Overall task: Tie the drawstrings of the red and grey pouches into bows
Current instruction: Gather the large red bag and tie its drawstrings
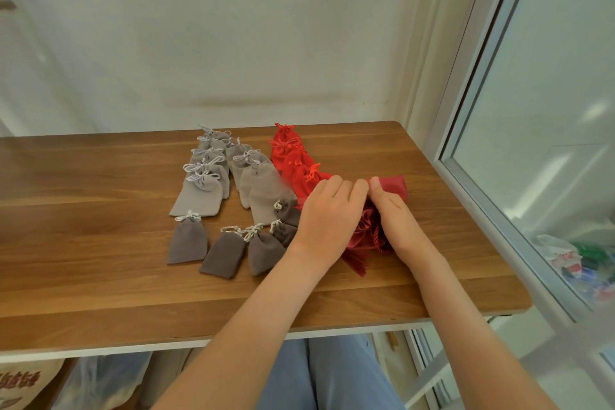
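Observation:
A dark red pouch (396, 188) lies on the wooden table (100, 243) between my hands, its gathered mouth and cord (369, 230) facing me. My left hand (327, 210) rests palm down over its left side. On its right edge my right hand (392, 213) is closed, thumb pressing the fabric. A row of bright red pouches (293, 160) with tied cords stretches away behind my left hand. Further left lie several light grey pouches (199, 193) with white bows and several darker grey ones (188, 241).
The table stands against a white wall, its right end beside a window frame (466, 176). The front edge (233, 336) is near my lap. Bags sit on the floor under the table at lower left (33, 383).

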The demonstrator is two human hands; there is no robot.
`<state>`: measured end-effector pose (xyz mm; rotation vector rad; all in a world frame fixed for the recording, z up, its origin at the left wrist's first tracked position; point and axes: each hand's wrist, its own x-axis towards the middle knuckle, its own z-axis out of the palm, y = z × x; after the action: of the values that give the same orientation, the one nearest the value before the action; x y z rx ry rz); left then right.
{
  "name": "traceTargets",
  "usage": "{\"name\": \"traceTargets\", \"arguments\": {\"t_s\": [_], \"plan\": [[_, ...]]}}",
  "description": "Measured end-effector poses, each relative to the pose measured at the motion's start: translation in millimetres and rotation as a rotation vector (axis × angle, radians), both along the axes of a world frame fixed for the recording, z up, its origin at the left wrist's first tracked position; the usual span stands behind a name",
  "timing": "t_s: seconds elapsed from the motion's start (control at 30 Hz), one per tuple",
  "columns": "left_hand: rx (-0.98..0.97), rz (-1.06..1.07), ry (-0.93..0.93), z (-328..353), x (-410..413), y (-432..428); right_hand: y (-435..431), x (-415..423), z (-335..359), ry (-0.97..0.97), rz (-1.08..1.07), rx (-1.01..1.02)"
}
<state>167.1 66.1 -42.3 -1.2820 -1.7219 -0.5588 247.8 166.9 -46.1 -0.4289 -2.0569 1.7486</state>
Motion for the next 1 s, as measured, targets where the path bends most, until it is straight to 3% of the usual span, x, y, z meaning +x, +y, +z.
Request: {"name": "traceTargets", "arguments": {"t_s": [0.23, 0.57, 0.77, 0.87, 1.0], "plan": [[0.037, -0.183, -0.025, 0, -3, 3, 0, 3, 10, 0.211, 0.068, -0.285], [0.018, -0.218, -0.046, 2, -4, -2, 5, 7, 15, 0.311, 0.094, -0.377], [-0.009, -0.238, -0.090, -2, -6, -6, 3, 5, 14, 0.285, 0.020, -0.302], [-0.001, -0.188, -0.231, -3, -4, -5, 5, 2, 8, 0.187, -0.097, -0.246], [0.109, -0.059, -0.570, 1, -7, -11, 19, 1, 0, 0.085, -0.355, -0.228]]}}
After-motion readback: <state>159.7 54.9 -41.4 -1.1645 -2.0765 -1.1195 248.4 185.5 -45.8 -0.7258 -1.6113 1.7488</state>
